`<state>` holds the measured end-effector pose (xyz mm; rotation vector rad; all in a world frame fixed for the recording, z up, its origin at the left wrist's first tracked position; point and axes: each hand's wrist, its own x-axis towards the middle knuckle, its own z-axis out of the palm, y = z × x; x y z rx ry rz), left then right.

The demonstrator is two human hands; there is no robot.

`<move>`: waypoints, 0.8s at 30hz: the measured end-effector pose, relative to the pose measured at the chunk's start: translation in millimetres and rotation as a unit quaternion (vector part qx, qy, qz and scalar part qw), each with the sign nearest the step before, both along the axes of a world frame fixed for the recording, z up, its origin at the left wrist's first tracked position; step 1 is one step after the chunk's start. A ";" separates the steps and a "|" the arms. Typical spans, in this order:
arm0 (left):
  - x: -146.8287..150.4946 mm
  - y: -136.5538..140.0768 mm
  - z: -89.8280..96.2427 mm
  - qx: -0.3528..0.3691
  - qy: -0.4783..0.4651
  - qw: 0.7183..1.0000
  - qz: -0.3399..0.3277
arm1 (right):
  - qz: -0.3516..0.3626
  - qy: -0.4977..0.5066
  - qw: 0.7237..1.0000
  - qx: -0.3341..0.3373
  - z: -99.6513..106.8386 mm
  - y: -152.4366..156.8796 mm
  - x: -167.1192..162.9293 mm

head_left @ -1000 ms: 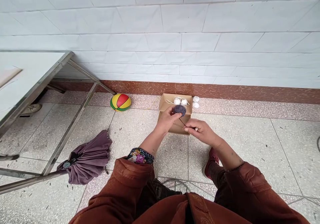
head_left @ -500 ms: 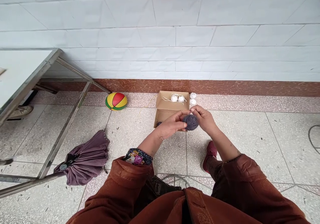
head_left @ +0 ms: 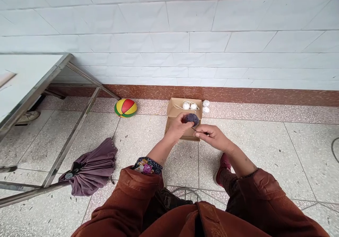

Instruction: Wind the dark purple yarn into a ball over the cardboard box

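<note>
A dark grey-purple ball of yarn (head_left: 192,119) is held in my left hand (head_left: 177,127), with the thumb and fingers closed round its side. Just right of it and lower, my right hand (head_left: 214,137) pinches a dark strand of yarn (head_left: 195,130) that runs to the ball. Below both hands an open cardboard box (head_left: 169,106) stands on the floor, partly covered by my left hand. White yarn balls (head_left: 186,105) with loose ends lie in its raised lid part. Two more white yarn balls (head_left: 206,106) sit on the floor beside it.
A red, yellow and green ball (head_left: 126,108) lies near the wall. Left of me stands a metal-framed table (head_left: 59,62), and a folded purple umbrella (head_left: 92,170) hangs or leans by its lower bar. A tiled wall (head_left: 169,46) rises behind the box.
The dark yarn ball has moved up and left in my left hand. My right hand has dropped from above the ball to below its right side, with the strand between its fingers.
</note>
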<state>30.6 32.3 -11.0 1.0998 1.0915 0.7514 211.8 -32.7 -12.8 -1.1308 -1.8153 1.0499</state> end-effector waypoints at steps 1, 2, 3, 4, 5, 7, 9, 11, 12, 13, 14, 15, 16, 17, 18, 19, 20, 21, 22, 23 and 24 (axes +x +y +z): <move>0.2 0.1 0.0 0.016 0.016 1.000 -0.009 | -0.031 0.023 0.999 -0.002 2.4 0.4 3.3; 0.4 0.1 -0.1 0.024 0.024 0.999 -0.024 | -0.064 0.042 0.997 -0.001 3.6 1.4 6.8; 0.7 -0.3 -0.2 0.026 0.028 0.998 -0.043 | -0.097 0.055 0.994 0.002 3.7 3.0 10.1; 0.9 -0.9 -0.3 0.024 0.033 0.997 -0.067 | -0.127 0.060 0.990 0.008 2.9 5.0 12.9; 1.1 -1.9 -0.5 0.020 0.037 0.995 -0.093 | -0.152 0.061 0.986 0.014 1.4 7.1 14.9; 1.1 -4.4 -0.7 0.011 0.031 0.988 -0.150 | -0.182 0.051 0.982 0.020 -3.0 11.0 16.4; 0.2 -7.1 -0.2 -0.005 -0.025 0.979 -0.205 | -0.196 0.038 0.980 0.013 -8.1 13.6 15.4; -1.4 -8.8 0.8 -0.038 -0.107 0.965 -0.238 | -0.205 0.026 0.978 -0.011 -13.7 14.6 13.2; -2.1 -9.1 1.3 -0.057 -0.144 0.958 -0.240 | -0.207 0.019 0.978 -0.026 -16.5 14.6 12.0; -2.8 -8.8 1.6 -0.074 -0.174 0.955 -0.229 | -0.207 0.011 0.978 -0.038 -19.1 14.4 10.7; -3.2 -8.1 1.7 -0.086 -0.196 0.954 -0.207 | -0.201 0.003 0.978 -0.047 -21.4 14.0 9.3; -3.3 -7.1 1.5 -0.093 -0.213 0.957 -0.175 | -0.190 -0.005 0.980 -0.051 -23.0 13.4 7.5; -3.1 -5.8 1.0 -0.094 -0.223 0.961 -0.137 | -0.172 -0.012 0.984 -0.050 -23.8 12.5 5.4; -2.7 -4.3 0.2 -0.091 -0.223 0.965 -0.098 | -0.149 -0.018 0.988 -0.046 -23.6 11.4 3.1; -2.0 -2.9 -0.7 -0.088 -0.211 0.971 -0.063 | -0.120 -0.022 0.992 -0.043 -22.2 10.0 0.7; -1.2 -1.5 -1.8 -0.082 -0.185 0.979 -0.035 | -0.083 -0.023 0.995 -0.041 -19.7 8.3 -1.5; -0.5 -0.1 -2.8 -0.069 -0.150 0.986 -0.016 | -0.043 -0.021 0.998 -0.041 -16.2 6.4 -3.4; 0.1 1.1 -3.6 -0.049 -0.107 0.993 -0.006 | -0.004 -0.013 0.999 -0.043 -12.2 4.3 -4.4; 0.5 2.2 -4.3 -0.022 -0.060 0.998 -0.003 | 0.029 -0.001 0.998 -0.049 -7.9 2.4 -4.6; 0.6 3.2 -4.8 0.008 -0.017 1.000 -0.005 | 0.049 0.017 0.997 -0.057 -3.9 0.7 -3.8; 0.4 4.0 -5.1 0.037 0.020 0.999 -0.011 | 0.055 0.037 0.996 -0.066 -0.4 -0.5 -2.0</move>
